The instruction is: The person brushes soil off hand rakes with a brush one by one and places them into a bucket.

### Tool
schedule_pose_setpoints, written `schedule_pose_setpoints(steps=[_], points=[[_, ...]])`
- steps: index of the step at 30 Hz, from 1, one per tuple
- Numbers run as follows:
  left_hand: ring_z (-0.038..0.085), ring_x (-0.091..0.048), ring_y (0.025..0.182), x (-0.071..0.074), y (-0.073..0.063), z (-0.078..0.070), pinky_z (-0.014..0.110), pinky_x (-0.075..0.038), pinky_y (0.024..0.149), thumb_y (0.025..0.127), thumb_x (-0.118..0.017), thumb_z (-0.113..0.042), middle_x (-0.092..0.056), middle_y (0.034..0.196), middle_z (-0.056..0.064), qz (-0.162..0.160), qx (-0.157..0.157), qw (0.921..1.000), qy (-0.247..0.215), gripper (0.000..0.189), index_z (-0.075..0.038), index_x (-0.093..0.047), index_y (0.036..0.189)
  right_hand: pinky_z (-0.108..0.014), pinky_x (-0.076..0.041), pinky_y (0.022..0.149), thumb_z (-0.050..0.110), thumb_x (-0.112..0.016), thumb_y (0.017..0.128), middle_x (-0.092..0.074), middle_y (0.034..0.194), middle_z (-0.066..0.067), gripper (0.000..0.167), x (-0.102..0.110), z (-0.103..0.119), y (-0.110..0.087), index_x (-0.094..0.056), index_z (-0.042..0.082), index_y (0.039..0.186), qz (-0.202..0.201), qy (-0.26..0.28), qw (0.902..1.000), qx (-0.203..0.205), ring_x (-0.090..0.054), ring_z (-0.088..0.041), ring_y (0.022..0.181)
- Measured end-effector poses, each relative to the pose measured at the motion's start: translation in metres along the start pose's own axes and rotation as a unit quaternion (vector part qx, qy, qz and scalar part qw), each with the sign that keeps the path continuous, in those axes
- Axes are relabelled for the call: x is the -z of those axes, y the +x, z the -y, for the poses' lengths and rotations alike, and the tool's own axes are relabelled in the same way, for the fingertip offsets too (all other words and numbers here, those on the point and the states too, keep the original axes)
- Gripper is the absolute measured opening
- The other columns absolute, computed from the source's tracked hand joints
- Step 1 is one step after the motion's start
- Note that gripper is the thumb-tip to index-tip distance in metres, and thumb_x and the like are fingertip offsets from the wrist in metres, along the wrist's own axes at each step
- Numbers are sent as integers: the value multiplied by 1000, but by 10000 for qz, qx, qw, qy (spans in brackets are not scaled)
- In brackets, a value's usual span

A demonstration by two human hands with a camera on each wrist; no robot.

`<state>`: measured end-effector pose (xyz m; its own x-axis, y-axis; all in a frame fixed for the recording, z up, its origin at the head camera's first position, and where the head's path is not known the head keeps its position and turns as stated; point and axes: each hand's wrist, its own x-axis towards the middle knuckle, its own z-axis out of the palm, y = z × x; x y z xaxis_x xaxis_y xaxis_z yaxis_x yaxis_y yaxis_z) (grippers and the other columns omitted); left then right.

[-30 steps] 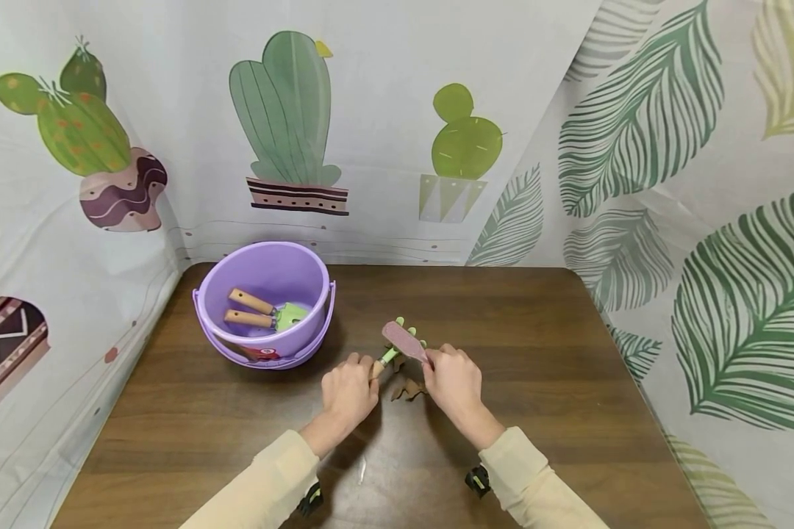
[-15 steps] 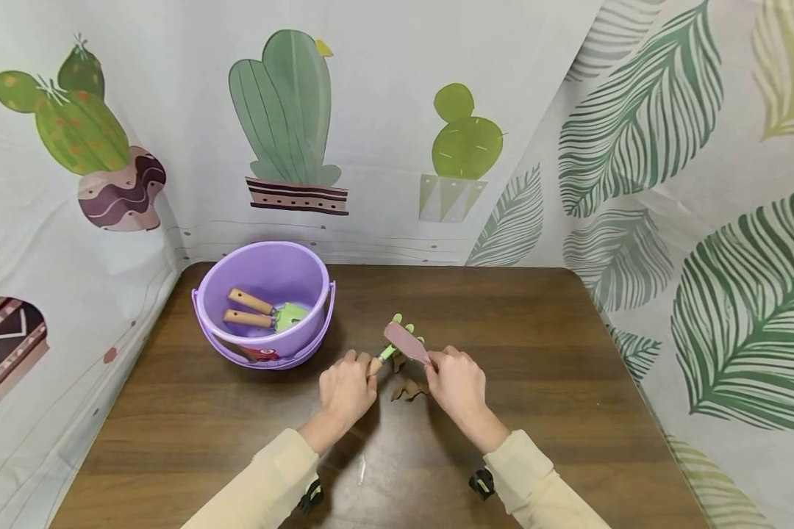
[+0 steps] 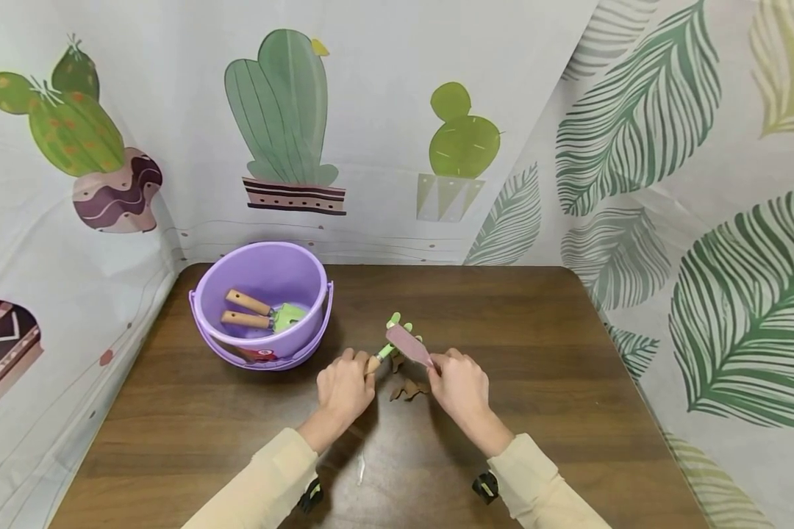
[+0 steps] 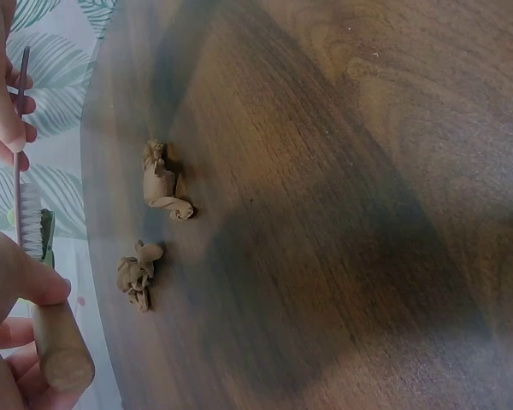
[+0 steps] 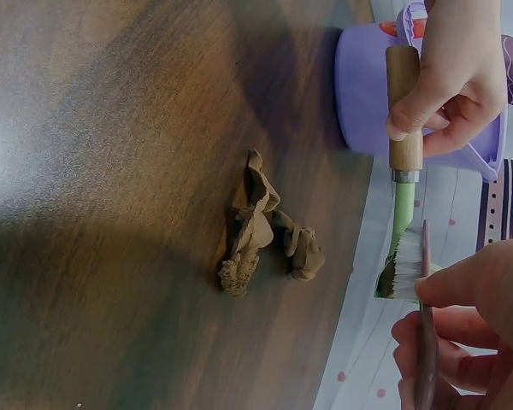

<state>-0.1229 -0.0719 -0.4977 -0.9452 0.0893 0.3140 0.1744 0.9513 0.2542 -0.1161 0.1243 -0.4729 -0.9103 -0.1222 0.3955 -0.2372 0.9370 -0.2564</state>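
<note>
My left hand (image 3: 346, 386) grips the wooden handle (image 5: 404, 111) of a small green hand rake (image 3: 393, 321), held above the table with its tines pointing away. My right hand (image 3: 462, 382) pinches a pink brush (image 3: 410, 345). Its white bristles (image 5: 407, 263) press on the rake's head, where dark residue shows in both wrist views. The brush's back hides part of the tines in the head view. Below the tools, crumpled lumps of brown clay (image 3: 408, 390) lie on the table, seen as two pieces in the left wrist view, including a curled lump (image 4: 161, 184).
A purple bucket (image 3: 265, 257) stands at the table's back left, its handle lowered. Inside lie two wooden-handled tools (image 3: 248, 318), at least one with a green head. The brown table (image 3: 536, 330) ends at a cactus- and leaf-printed cloth (image 3: 384, 110).
The brush and right hand have shifted slightly right and toward me, the bristles staying against the rake. My left hand has drifted slightly left with the rake.
</note>
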Motion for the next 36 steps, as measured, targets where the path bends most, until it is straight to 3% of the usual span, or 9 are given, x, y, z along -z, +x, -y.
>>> schedule_pose_setpoints(steps=[16,25,36], points=[[21,-54,56,-2,0,2,32,-38,42,67,-73,-21,-49,68,0,-28,-57,9999,-143,19,-13,-62,80,-34,-43,41,16,-73,73,-65,75,-1,16,0,-7,-5,-74,14,89,-27,114,9999,-12,-59,-20,59],[23,-56,58,-3,0,0,34,-40,43,66,-74,-22,-51,69,1,-9,-134,9999,-84,20,-13,-61,79,-33,-44,42,17,-74,74,-67,79,-3,20,5,-9,1,-74,12,93,-381,328,9987,-100,-58,-18,58],[20,-54,57,-1,-1,-8,33,-41,44,66,-75,-23,-50,69,1,50,-368,9993,21,21,-14,-60,78,-37,-45,43,17,-74,73,-66,77,-1,17,2,4,6,-74,14,90,-228,191,9995,-98,-60,-20,61]])
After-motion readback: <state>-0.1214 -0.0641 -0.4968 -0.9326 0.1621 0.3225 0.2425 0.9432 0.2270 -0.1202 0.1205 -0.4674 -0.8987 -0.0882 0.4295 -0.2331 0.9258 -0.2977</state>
